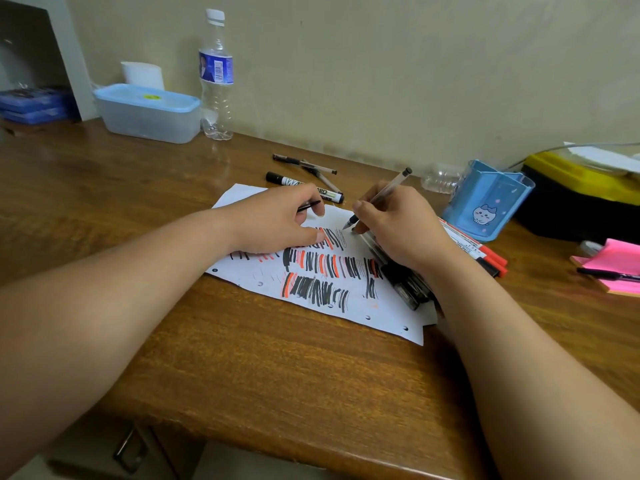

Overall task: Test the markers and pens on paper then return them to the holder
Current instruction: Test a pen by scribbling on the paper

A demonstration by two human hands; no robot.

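Reaching over the near edge of the wooden desk (pixel 242 375), both forearms meet above a sheet of paper (pixel 381 317) that is covered with rows of black and red strokes.

The left hand (pixel 273 220) lies on the paper's left part. Its fingers are curled, it pinches a thin black pen cap (pixel 310 205), and its thumb tip presses on the sheet beside the upper row of strokes.

The right hand (pixel 401 223) is closed in a writing grip round a clear pen (pixel 381 194). The pen's tip touches the paper just right of the left thumb, at the end of that upper row, and its black back end tilts up and away.

Under the right wrist a cluster of black pens (pixel 405 285) lies on the paper's right edge. Just right of that hand, red markers (pixel 485 251) rest on the desk.

Beyond them, to the right of the right hand, the blue holder (pixel 485 202) stands upright; whether anything is in it I cannot tell.

Just beyond the left hand's knuckles a whiteboard marker (pixel 304 187) lies across the paper's far edge, and two slim pens (pixel 304 163) lie crossed behind it.

Farther left, against the wall, stand a water bottle (pixel 216 81) and a lidded plastic box (pixel 149 112).
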